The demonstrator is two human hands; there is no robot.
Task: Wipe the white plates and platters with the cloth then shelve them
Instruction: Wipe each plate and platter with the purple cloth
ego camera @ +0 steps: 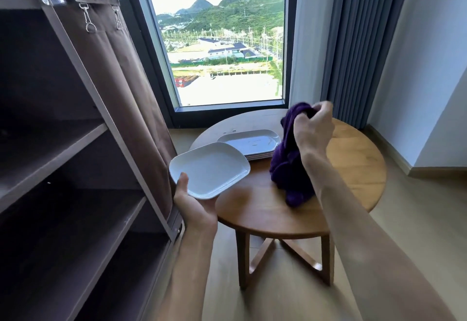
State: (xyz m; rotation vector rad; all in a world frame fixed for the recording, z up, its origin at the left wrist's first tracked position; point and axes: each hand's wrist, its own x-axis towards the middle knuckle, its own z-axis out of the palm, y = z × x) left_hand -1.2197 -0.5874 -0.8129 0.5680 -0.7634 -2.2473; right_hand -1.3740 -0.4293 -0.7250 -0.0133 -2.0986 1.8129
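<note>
Over table [353, 169], hands [194, 207] gripping plate [209, 169]

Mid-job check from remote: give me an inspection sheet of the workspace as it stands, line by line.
Surface: round wooden table, bare wood showing on its right and near parts.
Job's things: one white plate held above the table's left edge; stack of white platters on the table's far side; purple cloth hanging from the right hand, its lower end at the tabletop; brown fabric shelf unit at left, visible shelves bare.
Clutter: nothing seen.
Hands: left hand grips the plate from beneath, thumb on the rim; right hand clutches the cloth's top.
Cables: nothing seen.
Surroundings: window behind, grey curtain at right, wood floor.
</note>
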